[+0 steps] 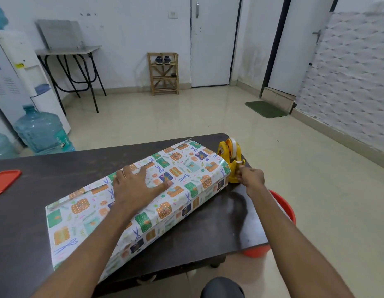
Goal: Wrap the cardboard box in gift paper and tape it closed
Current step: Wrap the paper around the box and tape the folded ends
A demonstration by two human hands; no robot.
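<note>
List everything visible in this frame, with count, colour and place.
gift paper: one sheet, white patterned, folded into a long parcel on table
table: one, dark brown, foreground
tape dispenser: one, yellow, table's far right corner
lid: one, red, table's left edge
tub: one, red, floor under table's right side
water jugs: two, blue, floor left
shoe rack: one, wooden, far wall
doormat: one, green, right doorway
left hand: one, flat on gift paper
right hand: one, pinching at tape dispenser
</note>
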